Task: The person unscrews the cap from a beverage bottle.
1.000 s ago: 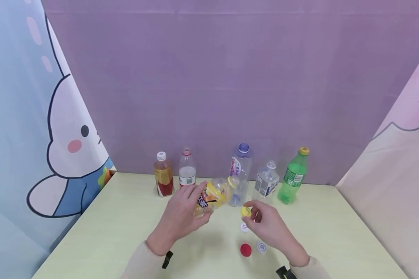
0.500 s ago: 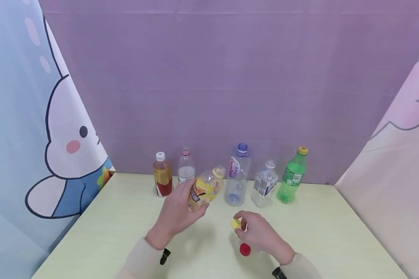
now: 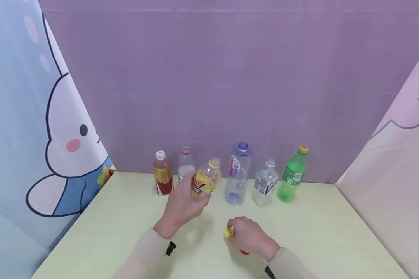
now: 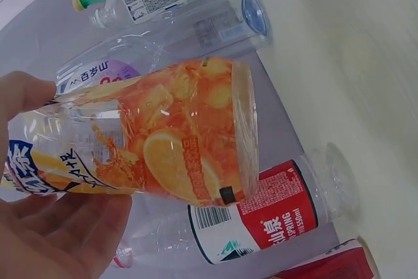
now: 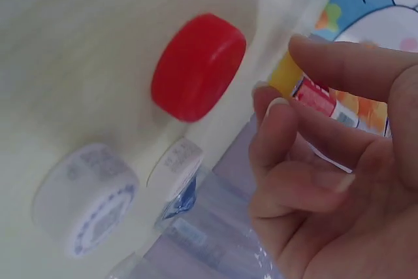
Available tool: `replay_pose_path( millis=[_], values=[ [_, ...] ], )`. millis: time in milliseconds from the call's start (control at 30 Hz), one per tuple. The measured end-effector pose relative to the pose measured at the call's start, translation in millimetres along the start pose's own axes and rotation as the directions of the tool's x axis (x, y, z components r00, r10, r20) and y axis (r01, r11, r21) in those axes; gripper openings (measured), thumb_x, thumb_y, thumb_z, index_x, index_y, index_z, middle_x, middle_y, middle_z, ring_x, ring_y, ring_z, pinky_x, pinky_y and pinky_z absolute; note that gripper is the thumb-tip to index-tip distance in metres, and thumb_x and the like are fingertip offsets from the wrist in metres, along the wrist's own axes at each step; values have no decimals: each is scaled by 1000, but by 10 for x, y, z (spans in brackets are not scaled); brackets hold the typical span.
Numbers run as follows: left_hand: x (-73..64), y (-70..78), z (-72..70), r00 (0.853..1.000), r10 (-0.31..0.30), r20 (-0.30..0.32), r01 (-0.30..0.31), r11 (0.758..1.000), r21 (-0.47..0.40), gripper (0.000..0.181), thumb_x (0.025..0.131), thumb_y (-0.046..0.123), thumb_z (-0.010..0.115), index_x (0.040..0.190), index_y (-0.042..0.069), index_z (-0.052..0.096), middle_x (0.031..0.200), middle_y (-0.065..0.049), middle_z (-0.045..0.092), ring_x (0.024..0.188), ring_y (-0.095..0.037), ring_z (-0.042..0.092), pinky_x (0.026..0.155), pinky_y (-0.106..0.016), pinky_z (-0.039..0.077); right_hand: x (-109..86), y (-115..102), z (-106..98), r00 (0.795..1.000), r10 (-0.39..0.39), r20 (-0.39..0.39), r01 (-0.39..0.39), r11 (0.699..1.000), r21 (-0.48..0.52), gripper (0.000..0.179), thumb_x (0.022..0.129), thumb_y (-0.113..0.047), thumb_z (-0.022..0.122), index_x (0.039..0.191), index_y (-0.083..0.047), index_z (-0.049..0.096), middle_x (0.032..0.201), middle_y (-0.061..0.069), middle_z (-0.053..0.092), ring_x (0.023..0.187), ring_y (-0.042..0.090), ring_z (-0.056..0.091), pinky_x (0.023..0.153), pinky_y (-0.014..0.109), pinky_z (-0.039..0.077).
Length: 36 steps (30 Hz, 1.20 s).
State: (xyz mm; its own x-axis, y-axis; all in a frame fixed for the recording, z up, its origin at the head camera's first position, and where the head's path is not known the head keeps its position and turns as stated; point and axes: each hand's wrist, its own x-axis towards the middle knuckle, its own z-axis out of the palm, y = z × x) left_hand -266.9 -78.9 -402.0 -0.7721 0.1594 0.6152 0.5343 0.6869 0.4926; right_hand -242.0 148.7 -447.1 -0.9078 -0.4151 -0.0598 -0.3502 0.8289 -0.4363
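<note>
Head: bottle [image 3: 204,183] lies within left fingers [image 3: 187,184]; yellow cap [image 3: 228,232] between right fingers [image 3: 233,222]

A purple cloth [image 3: 213,77] hangs at twelve o'clock, faintly creased across. At nine o'clock, a pale blue curtain [image 3: 7,166] carries a white cartoon animal [image 3: 63,128]; at three o'clock, a pink-and-cream curtain [image 3: 391,174] shows a cloud outline. The pale yellow-green table [image 3: 335,240] spreads toward six o'clock, under soft light with faint shadows.

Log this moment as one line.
left hand: holds tilted yellow-labelled bottle | right hand: pinches yellow cap | red cap: on table
</note>
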Motion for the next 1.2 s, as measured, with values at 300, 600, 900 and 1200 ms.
replay_pose_path(
  millis=[300,600,900,1200],
  values=[
    [111,16,75,998,-62,29,62,998,-8,76,83,34,84,142,7,45,120,-8,65,102,-23,66,83,-41,59,30,1,44,997,-77,7,77,990,-117,20,82,-18,81,96,-7,74,89,0,69,74,14,59,63,34,52],
    [232,29,169,991,-122,57,123,992,-10,75,84,37,82,142,9,44,121,-7,62,105,-24,63,87,-44,58,25,29,102,994,-104,25,106,981,-162,13,81,-18,81,83,-14,69,74,-10,56,66,8,49,56,28,44],
    [368,0,266,990,-136,45,136,991,-2,72,86,35,81,141,7,44,123,-10,64,106,-25,66,87,-45,58,-31,3,65,994,-105,27,108,983,-150,14,80,-18,81,81,-14,68,73,-9,56,64,10,51,56,28,46],
    [444,-49,372,977,-208,52,210,977,-39,72,86,35,80,141,6,42,123,-14,65,107,-30,67,88,-49,58,-212,-2,-32,984,-159,-86,144,977,-157,27,84,-21,81,104,-5,74,83,-3,63,71,13,60,59,34,52]
  ],
)
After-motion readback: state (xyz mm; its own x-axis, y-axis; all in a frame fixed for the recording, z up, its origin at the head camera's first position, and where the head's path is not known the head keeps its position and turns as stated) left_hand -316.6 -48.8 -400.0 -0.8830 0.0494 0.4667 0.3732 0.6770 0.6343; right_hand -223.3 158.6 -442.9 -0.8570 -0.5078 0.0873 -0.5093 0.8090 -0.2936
